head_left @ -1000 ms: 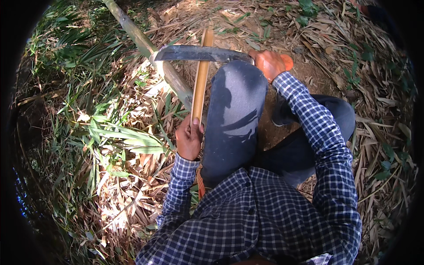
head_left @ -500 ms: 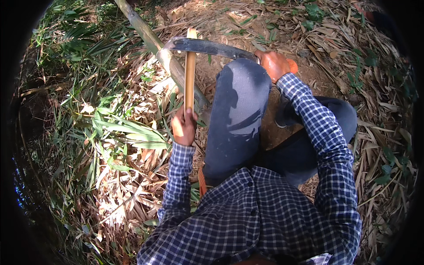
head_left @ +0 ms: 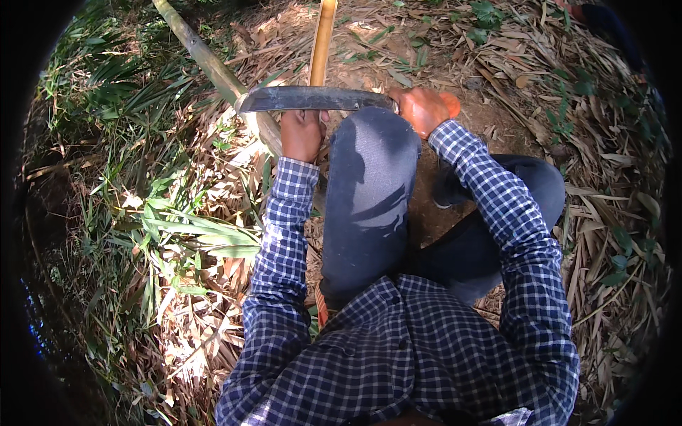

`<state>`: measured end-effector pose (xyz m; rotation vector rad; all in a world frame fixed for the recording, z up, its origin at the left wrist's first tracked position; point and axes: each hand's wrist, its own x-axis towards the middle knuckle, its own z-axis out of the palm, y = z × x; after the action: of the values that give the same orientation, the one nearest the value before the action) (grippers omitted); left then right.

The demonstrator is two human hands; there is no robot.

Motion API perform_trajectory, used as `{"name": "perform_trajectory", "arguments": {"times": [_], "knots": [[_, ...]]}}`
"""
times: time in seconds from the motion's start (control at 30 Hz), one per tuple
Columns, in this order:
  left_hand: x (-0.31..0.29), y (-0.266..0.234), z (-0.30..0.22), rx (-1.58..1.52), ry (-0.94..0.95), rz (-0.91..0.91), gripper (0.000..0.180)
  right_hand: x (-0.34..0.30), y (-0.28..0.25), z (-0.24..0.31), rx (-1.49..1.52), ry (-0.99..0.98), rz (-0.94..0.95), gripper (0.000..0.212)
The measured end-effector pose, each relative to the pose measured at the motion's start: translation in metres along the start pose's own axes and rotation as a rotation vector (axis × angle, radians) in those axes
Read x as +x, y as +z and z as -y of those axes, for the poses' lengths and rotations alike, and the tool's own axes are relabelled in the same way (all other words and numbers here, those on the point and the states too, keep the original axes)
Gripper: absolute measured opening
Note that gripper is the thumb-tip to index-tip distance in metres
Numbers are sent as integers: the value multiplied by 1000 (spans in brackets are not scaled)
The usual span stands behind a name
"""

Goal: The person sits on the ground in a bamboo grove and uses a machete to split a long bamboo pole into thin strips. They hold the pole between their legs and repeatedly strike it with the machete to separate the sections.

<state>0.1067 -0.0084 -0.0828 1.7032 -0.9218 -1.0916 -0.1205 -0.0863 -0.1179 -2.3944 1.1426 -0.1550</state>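
Observation:
My right hand point(head_left: 420, 112) is closed round the orange handle point(head_left: 450, 104) of a machete. Its long dark blade point(head_left: 305, 99) points left, level across the front of my bent knee point(head_left: 373, 135). A split bamboo strip point(head_left: 321, 46), yellowish on its inner face, stands away from me beyond the blade, and the blade passes over its near part. My left hand point(head_left: 302, 135) is closed at the near end of the strip, just on my side of the blade. The blade partly hides those fingers and the strip's lower end.
A long greenish bamboo pole point(head_left: 202, 57) lies slantwise on the ground at the far left, passing behind my left hand. Dry leaves point(head_left: 206, 312) and green blades of grass point(head_left: 206, 234) cover the ground. A dark-clothed limb point(head_left: 611, 32) shows at the far right edge.
My left hand has pushed away from me with the bamboo strip, up close to the blade. The machete now crosses the strip near its held end instead of near its far tip.

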Motion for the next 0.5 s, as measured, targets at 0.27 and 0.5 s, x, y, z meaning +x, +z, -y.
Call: {"name": "perform_trajectory", "arguments": {"times": [0.27, 0.5], "knots": [[-58, -5, 7, 105, 18, 4, 25, -5, 13, -5, 8, 14, -126, 34], [-103, -21, 11, 98, -22, -23, 29, -3, 0, 3, -83, 19, -66, 20]]}}
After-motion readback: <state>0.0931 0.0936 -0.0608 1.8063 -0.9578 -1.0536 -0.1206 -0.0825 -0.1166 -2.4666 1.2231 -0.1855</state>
